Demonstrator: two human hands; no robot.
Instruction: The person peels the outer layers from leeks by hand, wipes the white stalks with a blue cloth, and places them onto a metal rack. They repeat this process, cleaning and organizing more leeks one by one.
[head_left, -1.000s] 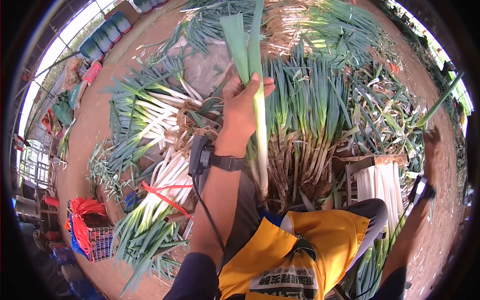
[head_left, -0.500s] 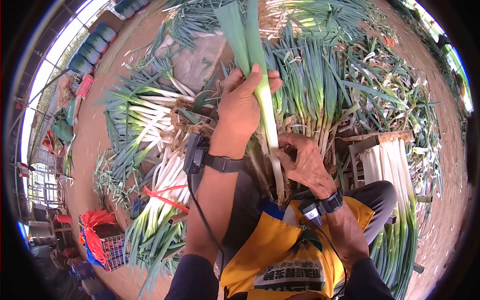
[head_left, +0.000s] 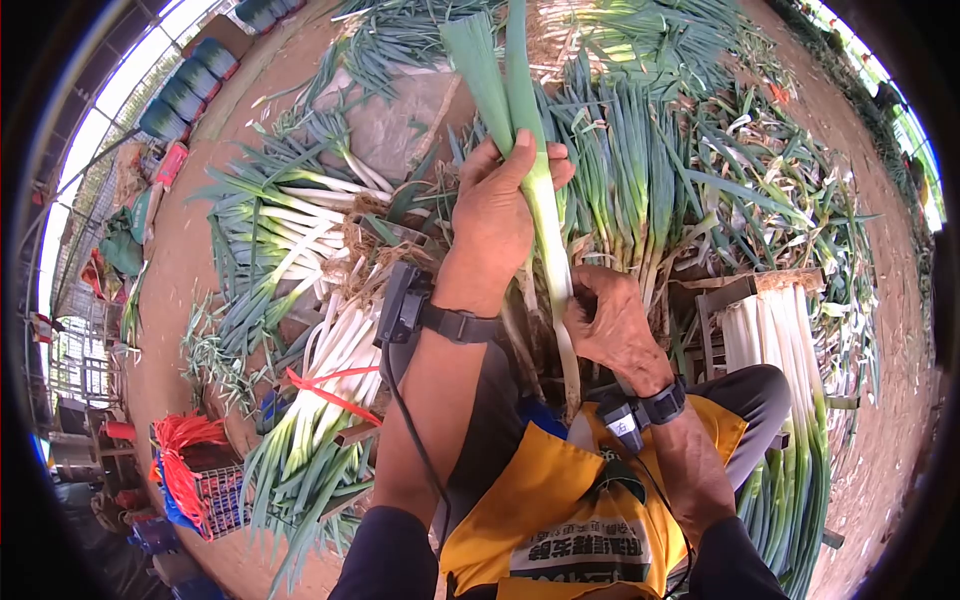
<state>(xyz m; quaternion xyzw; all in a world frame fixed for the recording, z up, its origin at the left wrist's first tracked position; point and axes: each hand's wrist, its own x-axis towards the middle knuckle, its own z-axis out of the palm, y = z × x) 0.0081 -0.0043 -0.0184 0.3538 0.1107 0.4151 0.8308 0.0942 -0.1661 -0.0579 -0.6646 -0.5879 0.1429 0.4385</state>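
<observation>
Brown earthen floor (head_left: 165, 340): leek (head_left: 546, 220) held slightly tilted

Left grip (head_left: 541, 153): closed around the leek, where smooth white stalk meets flat green leaves. Right grip (head_left: 573, 300): curled at the lower stalk; clamping cannot be determined. Adjacent: soil-crusted leeks (head_left: 630, 190) beyond the hands; red plastic ribbon (head_left: 338, 393) across a leek bundle (head_left: 325, 350), left; wire basket (head_left: 224, 500), lower left; long white-stalked leeks (head_left: 768, 345), right.

Worn on the head, the one camera looked forward and down through a wide, round lens. It sat close above the yellow apron (head_left: 500, 510), with the left hand (head_left: 492, 225) and right hand (head_left: 615, 325) near the middle of its view, its curved, dark edges perhaps hiding some detail
</observation>
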